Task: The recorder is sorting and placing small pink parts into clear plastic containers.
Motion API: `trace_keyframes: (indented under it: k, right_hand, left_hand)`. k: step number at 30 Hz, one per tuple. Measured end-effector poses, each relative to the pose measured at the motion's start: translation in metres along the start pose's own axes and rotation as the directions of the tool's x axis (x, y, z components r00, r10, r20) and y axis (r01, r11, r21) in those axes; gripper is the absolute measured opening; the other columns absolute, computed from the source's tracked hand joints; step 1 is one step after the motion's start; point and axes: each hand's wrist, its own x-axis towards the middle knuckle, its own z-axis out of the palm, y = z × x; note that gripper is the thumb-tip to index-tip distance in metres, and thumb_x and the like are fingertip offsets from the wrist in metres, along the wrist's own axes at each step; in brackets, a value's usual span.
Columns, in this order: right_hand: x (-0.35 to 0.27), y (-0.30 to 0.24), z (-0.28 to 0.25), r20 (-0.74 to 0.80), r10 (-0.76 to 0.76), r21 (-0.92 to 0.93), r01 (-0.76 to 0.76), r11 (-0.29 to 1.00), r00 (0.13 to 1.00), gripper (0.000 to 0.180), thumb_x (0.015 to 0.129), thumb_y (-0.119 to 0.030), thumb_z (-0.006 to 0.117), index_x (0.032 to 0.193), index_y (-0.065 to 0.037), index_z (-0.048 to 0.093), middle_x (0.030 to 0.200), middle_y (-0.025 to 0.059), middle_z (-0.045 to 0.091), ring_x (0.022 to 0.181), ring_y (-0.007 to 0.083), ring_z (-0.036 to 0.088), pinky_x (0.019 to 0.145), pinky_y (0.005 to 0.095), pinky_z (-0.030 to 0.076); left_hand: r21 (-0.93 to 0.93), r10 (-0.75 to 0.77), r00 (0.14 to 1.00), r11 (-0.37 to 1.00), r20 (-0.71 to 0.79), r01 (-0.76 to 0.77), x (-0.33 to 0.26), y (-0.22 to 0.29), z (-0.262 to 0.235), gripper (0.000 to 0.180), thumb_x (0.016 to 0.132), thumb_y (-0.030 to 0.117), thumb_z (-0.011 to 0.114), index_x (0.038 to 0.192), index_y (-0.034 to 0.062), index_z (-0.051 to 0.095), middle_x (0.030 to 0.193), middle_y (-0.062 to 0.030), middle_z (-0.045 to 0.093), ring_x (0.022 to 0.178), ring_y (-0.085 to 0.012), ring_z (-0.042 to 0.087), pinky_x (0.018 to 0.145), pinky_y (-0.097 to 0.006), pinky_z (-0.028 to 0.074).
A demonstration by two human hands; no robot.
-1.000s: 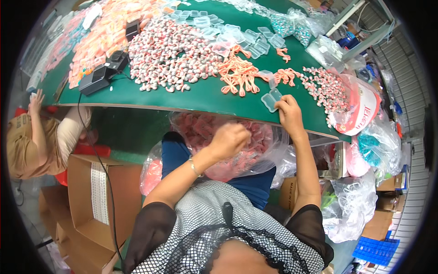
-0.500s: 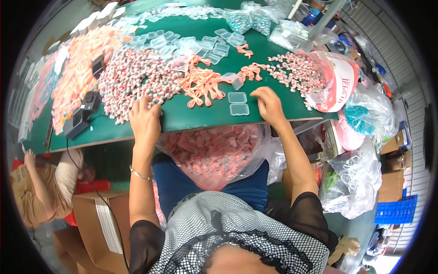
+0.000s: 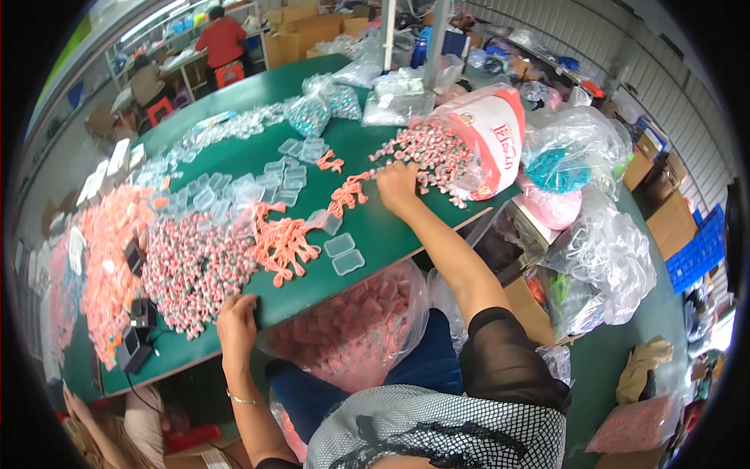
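Observation:
My right hand (image 3: 397, 186) reaches over the table to the near edge of a smaller pile of pink-and-grey beadlike pieces (image 3: 437, 152). Its fingers are curled at the pieces, and what they hold, if anything, is hidden. My left hand (image 3: 237, 320) rests at the table's front edge, beside the larger heap of the same pieces (image 3: 191, 262). Its fingers are bent together, and I cannot make out anything in them. Between my hands lie bundles of orange cords (image 3: 283, 246) and an opened clear plastic case (image 3: 344, 254) with both halves flat.
Clear cases (image 3: 211, 191) are scattered behind the cords. A red-and-white bag (image 3: 496, 137) lies at the right pile. A clear bag of pink pieces (image 3: 351, 324) sits at my lap. Dark small boxes (image 3: 137, 348) stand at left. Another person's arm (image 3: 90, 422) shows at lower left.
My view has swung, showing more of the room behind the table. My right hand has moved from beside the opened case to the smaller pile. The left hand stays by the larger heap.

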Motion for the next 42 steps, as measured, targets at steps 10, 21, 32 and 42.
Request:
trace_keyframes:
  k: [10, 21, 32, 42]
  right_hand:
    - [-0.054, -0.013, -0.031, 0.054, -0.026, 0.73, -0.021, 0.684, 0.998, 0.008, 0.08, -0.013, 0.064, 0.084, -0.009, 0.069, 0.089, 0.0134, 0.063, 0.087, 0.0333, 0.063, 0.075, 0.0434, 0.053]
    - [-0.066, -0.028, -0.084, 0.302, 0.004, 0.912, -0.29, 0.289, 0.953, 0.019, 0.075, -0.001, 0.069, 0.093, -0.004, 0.062, 0.085, 0.0093, 0.065, 0.078, 0.0211, 0.066, 0.073, 0.0328, 0.054]
    - [-0.09, -0.046, -0.112, 0.037, -0.35, 0.923, 0.102, 0.371, 0.936, 0.017, 0.078, -0.005, 0.069, 0.094, -0.004, 0.064, 0.097, 0.0099, 0.066, 0.09, 0.03, 0.06, 0.08, 0.0395, 0.048]
    - [-0.076, -0.044, -0.107, 0.107, -0.35, 0.94, 0.02, 0.341, 0.931, 0.013, 0.077, 0.001, 0.064, 0.088, -0.005, 0.068, 0.087, 0.01, 0.066, 0.085, 0.0285, 0.062, 0.075, 0.0384, 0.05]
  left_hand:
    - [-0.096, -0.071, 0.996, 0.993, -0.056, 0.066, 0.003, 0.003, 0.015, 0.007, 0.083, -0.002, 0.062, 0.09, -0.0026, 0.063, 0.084, -0.0206, 0.06, 0.079, -0.0388, 0.06, 0.069, -0.044, 0.048]
    - [-0.414, -0.002, 0.991, 0.909, -0.13, -0.053, 0.026, 0.074, 0.075, 0.015, 0.084, 0.008, 0.072, 0.097, 0.002, 0.066, 0.09, -0.0091, 0.067, 0.07, -0.0175, 0.059, 0.065, -0.03, 0.048]
    - [-0.209, 0.006, 0.989, 0.977, -0.146, -0.036, 0.04, 0.121, 0.125, 0.01, 0.08, 0.012, 0.07, 0.083, 0.0058, 0.063, 0.086, -0.0123, 0.057, 0.086, -0.0321, 0.06, 0.071, -0.044, 0.05]
    - [-0.214, -0.002, 0.996, 0.977, -0.095, -0.019, 0.042, 0.116, 0.123, 0.017, 0.081, 0.017, 0.069, 0.091, 0.0042, 0.064, 0.086, -0.0151, 0.059, 0.084, -0.034, 0.062, 0.073, -0.045, 0.05]
